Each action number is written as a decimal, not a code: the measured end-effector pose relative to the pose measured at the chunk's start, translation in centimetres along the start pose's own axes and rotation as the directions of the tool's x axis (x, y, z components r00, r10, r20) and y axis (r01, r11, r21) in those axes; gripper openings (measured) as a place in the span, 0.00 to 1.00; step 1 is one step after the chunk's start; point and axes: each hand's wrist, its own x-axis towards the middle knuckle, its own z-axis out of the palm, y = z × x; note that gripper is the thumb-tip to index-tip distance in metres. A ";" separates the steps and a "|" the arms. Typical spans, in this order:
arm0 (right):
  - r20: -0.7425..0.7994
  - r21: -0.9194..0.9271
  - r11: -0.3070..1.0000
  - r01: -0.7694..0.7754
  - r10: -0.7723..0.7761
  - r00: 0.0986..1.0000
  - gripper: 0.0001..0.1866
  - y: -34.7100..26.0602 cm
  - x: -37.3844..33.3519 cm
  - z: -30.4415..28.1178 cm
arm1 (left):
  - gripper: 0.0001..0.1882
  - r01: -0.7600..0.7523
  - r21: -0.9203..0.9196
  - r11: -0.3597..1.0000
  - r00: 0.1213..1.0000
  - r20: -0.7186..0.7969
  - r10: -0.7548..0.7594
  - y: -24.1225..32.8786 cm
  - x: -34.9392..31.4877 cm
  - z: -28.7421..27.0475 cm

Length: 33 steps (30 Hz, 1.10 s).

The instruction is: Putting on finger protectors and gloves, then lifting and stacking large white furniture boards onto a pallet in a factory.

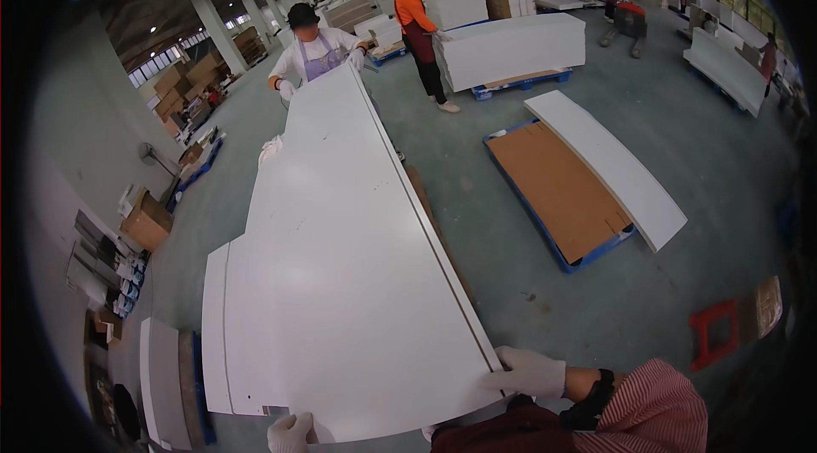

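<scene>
A large white panel (pixel 340 232) stretches away from me, its near edge just in front of my body. My left hand (pixel 290 433), in a white glove, is closed on the near left corner. At the near right corner my right hand (pixel 529 372), gloved too, grips the edge with its thumb on top. Fingers under the panel are hidden. At the far end a person (pixel 319 53) in a purple apron and white gloves has both hands by the panel. More white boards (pixel 221 325) lie under its left side.
To the right, a white board (pixel 608 163) lies partly over a brown sheet (pixel 553 189) on a blue pallet (pixel 583 264). Behind it, a person in orange (pixel 413 10) stands beside stacked panels (pixel 515 53). A red-framed cart (pixel 715 334) is at right; stacked boards (pixel 162 381) stand at left.
</scene>
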 end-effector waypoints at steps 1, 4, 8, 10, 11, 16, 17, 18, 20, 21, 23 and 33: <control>0.018 0.027 1.000 -0.009 0.008 1.000 0.41 0.2 0.2 -0.4 | 0.20 0.006 0.009 1.000 1.000 -0.008 -0.006 0.4 -0.3 0.5; 0.018 0.173 0.985 0.020 -0.024 1.000 0.42 0.4 0.1 -1.5 | 0.20 0.078 -0.076 0.994 0.997 0.002 -0.078 1.2 -1.3 2.0; 0.046 0.403 0.911 -0.087 0.075 0.996 0.37 0.2 -0.7 -2.9 | 0.20 0.026 -0.054 0.998 0.997 0.069 -0.022 2.4 -2.6 3.2; 0.039 0.461 0.882 -0.097 0.089 0.995 0.35 0.0 -0.9 -3.4 | 0.19 0.037 -0.106 0.994 0.999 0.025 -0.034 2.9 -3.1 3.9; 0.045 0.459 0.881 -0.116 0.108 0.993 0.34 -0.2 -1.1 -3.5 | 0.19 0.042 -0.136 0.990 0.999 0.004 -0.042 3.0 -3.4 4.2; 0.053 0.470 0.877 -0.098 0.082 0.995 0.33 -2.0 -2.2 -3.9 | 0.12 -0.191 -0.138 0.972 0.979 -0.097 0.179 2.9 -4.3 4.1; 0.048 0.472 0.876 -0.100 0.087 0.995 0.33 -2.5 -2.7 -4.3 | 0.10 -0.314 -0.107 0.944 0.944 -0.142 0.298 2.7 -4.4 3.8; 0.053 0.455 0.881 -0.131 0.121 0.991 0.32 -2.9 -3.1 -4.8 | 0.09 -0.366 -0.041 0.930 0.929 -0.082 0.362 2.5 -4.4 3.4; 0.081 0.451 0.888 -0.085 0.054 0.995 0.33 -3.9 -4.0 -5.8 | 0.15 -0.492 0.081 0.867 0.870 0.044 0.490 2.4 -3.9 2.6; 0.102 0.444 0.893 -0.078 0.036 0.994 0.33 -4.3 -4.5 -6.4 | 0.15 -0.228 -0.315 0.921 0.954 0.119 0.277 2.5 -3.5 2.3; 0.076 0.444 0.895 -0.048 0.015 0.997 0.33 -4.8 -5.2 -6.6 | 0.17 0.434 -0.767 0.472 0.875 0.484 -0.019 3.0 -2.7 2.3; -0.074 0.478 0.878 0.006 0.034 0.997 0.32 -5.9 -5.9 -5.9 | 0.18 0.248 -0.678 0.692 0.965 0.239 -0.111 5.5 -2.9 2.9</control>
